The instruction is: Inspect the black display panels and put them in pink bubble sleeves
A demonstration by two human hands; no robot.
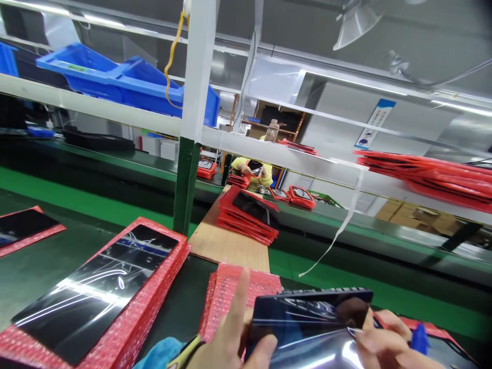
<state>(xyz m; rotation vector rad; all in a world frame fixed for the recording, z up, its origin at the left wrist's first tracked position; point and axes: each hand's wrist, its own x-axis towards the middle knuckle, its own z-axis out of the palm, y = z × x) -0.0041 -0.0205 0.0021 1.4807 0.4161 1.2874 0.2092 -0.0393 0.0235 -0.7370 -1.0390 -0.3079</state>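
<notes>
Left hand (226,348) and right hand (384,343) hold glossy dark tablet (307,312), fingers narrow on its edges, surface shiny.

In my head view, the left hand (226,346) and right hand (384,343) grip a dark glossy panel (307,315) above a red bubble pouch (240,289). A second panel (92,292) lies left; stacked red pouches (246,218) occupy the wooden surface (219,246).

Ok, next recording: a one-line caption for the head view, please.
Left hand and right hand hold a glossy black tablet above a red bubble-wrap pouch on a green production line.
</notes>
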